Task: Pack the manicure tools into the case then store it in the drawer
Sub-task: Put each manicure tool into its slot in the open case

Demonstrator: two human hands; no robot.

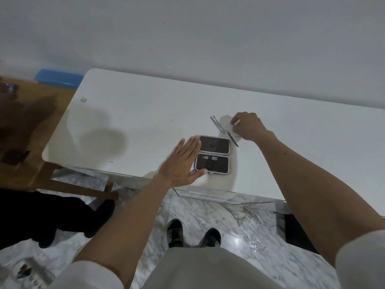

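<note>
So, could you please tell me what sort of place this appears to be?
Probably a room in a home: a white dresser top against a plain wall, marble-patterned floor, and a wooden table alongside.

Open case [212,155] lying flat on white table [135,113], both dark halves up, two small tools tucked in near half. Left hand [181,163] flat, fingers straight, pressed against case's left edge, thumb at its near corner. Right hand [249,125] beyond and right of case, fingers curled, pinching something thin off tabletop; too small to tell what. Loose metal tools [217,123] just left of right hand; one thin tool [233,139] between right hand and case's far half. Blue box [58,77] well left of left hand, past table's far corner. Wooden table [31,130] further left. Feet in dark shoes [193,233] on marble floor [208,213] below both arms
</note>
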